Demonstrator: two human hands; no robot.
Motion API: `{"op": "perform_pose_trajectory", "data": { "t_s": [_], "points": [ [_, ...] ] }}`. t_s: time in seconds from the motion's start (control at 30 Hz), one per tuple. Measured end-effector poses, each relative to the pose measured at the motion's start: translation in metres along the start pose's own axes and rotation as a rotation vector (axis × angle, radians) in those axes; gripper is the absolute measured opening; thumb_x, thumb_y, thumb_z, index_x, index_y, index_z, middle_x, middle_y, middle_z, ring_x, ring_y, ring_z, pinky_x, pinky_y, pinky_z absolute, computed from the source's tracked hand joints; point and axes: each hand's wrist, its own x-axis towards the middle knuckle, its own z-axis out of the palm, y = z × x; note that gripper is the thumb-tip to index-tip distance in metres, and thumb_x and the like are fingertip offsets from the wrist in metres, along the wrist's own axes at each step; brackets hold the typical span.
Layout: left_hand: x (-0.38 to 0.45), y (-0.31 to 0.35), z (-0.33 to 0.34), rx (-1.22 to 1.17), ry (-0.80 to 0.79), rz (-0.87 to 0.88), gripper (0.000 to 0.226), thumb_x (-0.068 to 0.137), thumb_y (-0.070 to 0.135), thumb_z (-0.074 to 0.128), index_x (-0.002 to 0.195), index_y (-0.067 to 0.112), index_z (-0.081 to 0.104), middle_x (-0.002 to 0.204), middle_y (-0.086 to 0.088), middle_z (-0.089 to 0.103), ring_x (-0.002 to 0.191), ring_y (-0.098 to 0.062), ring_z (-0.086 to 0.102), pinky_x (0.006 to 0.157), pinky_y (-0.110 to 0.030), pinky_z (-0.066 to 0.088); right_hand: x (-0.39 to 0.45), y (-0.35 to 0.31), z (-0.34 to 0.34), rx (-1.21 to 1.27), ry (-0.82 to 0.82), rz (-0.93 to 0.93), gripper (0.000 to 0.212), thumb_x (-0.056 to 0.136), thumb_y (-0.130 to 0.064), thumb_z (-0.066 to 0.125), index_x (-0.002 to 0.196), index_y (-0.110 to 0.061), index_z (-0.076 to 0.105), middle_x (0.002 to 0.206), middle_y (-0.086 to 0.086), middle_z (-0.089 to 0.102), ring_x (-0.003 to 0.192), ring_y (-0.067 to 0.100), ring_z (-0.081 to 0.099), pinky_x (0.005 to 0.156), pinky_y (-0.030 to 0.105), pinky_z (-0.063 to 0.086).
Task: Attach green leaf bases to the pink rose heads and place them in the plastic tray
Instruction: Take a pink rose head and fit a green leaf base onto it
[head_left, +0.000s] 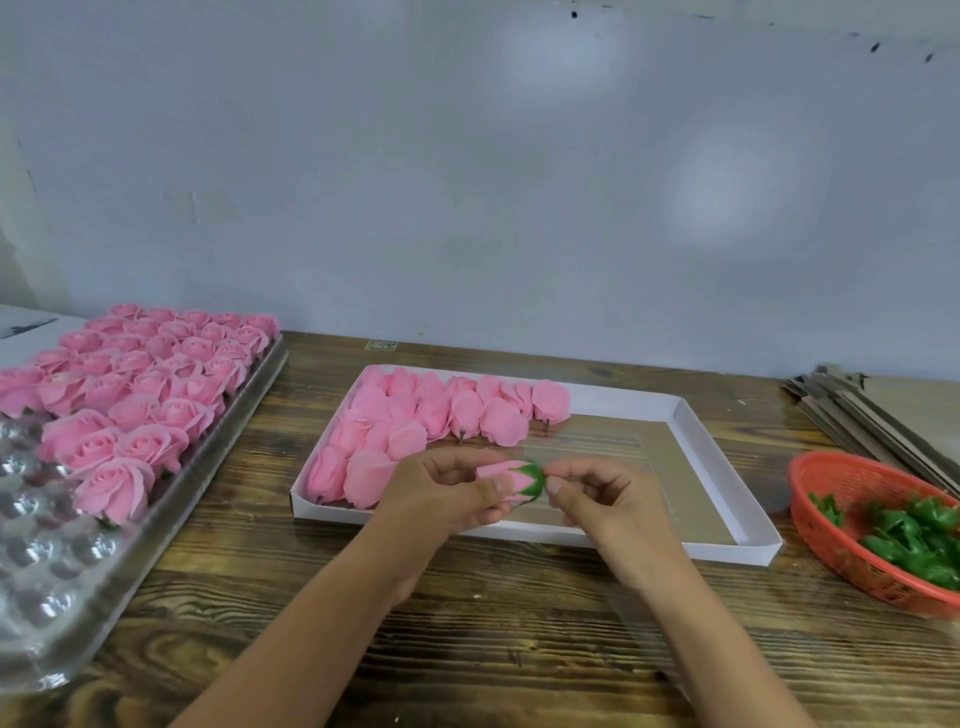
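Our left hand cups the rose head; right hand fingers pinch the leaf base; petals look soft and crushable, so we grip lightly at the base.

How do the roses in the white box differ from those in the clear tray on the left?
The box roses lie on their sides, bases toward the camera, bare of leaves; the tray roses sit upright, petals up. The box is about half filled; the tray shows empty cups only at its near end. All are pink.
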Motion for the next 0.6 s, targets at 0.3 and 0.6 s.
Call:
{"op": "perform_pose_trajectory", "data": {
  "t_s": [0.3,0.6],
  "points": [
    [-0.001,0.000,0.001,0.024,0.009,0.000,0.027,0.068,0.026,0.083,0.095,0.022,0.081,0.102,-0.009,0.078,0.094,-0.021,0.075,0.073,-0.022,0.058,-0.002,-0.002,0.001,0.056,-0.006,0.056,0.039,0.086,0.001,0.069,0.078,-0.037,0.079,0.068,-0.002,0.073,0.063,0.003,0.063,0.059,0.016,0.051],
    [-0.003,-0.007,0.010,0.119,-0.017,-0.022,0.027,0.063,0.032,0.087,0.090,0.030,0.080,0.095,-0.003,0.079,0.090,-0.017,0.076,0.074,-0.021,0.058,-0.006,-0.006,0.007,0.021,-0.084,0.050,0.009,0.076,-0.019,0.081,0.080,-0.027,0.080,0.081,0.001,0.075,0.074,0.018,0.063,0.071,0.030,0.052]
  ]
}}
